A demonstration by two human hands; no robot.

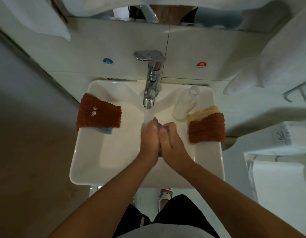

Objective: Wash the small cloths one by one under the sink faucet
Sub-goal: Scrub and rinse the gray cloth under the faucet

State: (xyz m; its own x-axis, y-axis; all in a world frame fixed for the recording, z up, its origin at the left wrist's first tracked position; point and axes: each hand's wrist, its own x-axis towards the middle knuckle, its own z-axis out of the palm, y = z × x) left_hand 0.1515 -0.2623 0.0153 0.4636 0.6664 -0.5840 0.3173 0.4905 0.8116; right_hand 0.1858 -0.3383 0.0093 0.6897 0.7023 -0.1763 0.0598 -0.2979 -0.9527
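Under the running stream of the chrome single-lever faucet [149,86], over the middle of the white rectangular ceramic sink [90,162], the left hand [149,136] and the right hand [169,138] are pressed together with fingers curled around a small, dark, wadded cloth [157,123], only a crumpled tip of which shows above the fingertips; its colour reads as dull purplish-brown, though wetness and shade make that uncertain. The step in hand looks like the rubbing or wringing of one cloth under the water. The next move probably calls for squeezing it out, setting it on one rim pile, and taking an unwashed one, though which pile is washed I cannot tell. On the left rim lies a rust-brown waffle-textured cloth [99,113], flecked with white bits, over a pale blue fluffy cloth [105,130]. On the right rim a second rust-brown ribbed cloth [207,130] partly overlaps a cream-yellow nubbly cloth [202,111], just beside a clear plastic bottle [184,104] holding white liquid.
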